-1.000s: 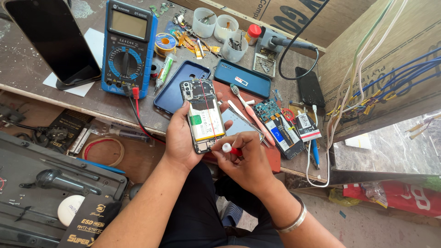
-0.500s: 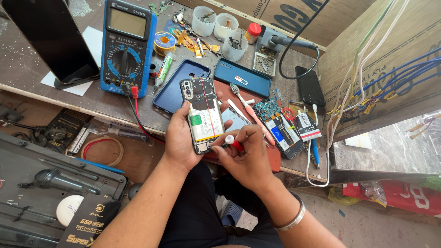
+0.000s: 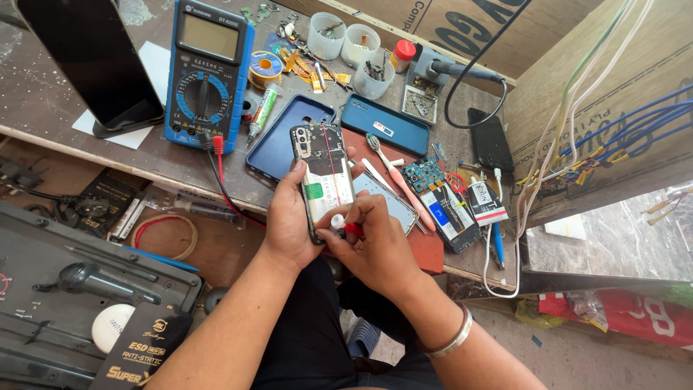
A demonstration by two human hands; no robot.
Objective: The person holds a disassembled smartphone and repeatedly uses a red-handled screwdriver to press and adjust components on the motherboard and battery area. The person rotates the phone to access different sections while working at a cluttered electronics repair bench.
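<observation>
Two hands meet over an opened smartphone, back cover off, held above the near edge of the surface. Left hand grasps the phone from the left side and below, thumb along its left edge; camera end points away from the person. Exposed inside: dark board at the far end, pale battery with a green label mid-body. Right hand is clenched around a small screwdriver, red grip with a white cap, its tip at the phone's near end. Metal bangle on the right wrist.

Just behind the phone, a dark blue phone case lies flat; a teal one sits beside it. Right of the hands: a pink-and-white toothbrush, another phone with circuit board bared, a black phone further off. Blue digital multimeter towards the far left, red and black leads trailing over the near edge. Dark tablet propped at the far left corner. Three clear plastic cups of small parts along the far edge. Bundle of white and blue wires at the right wall.
</observation>
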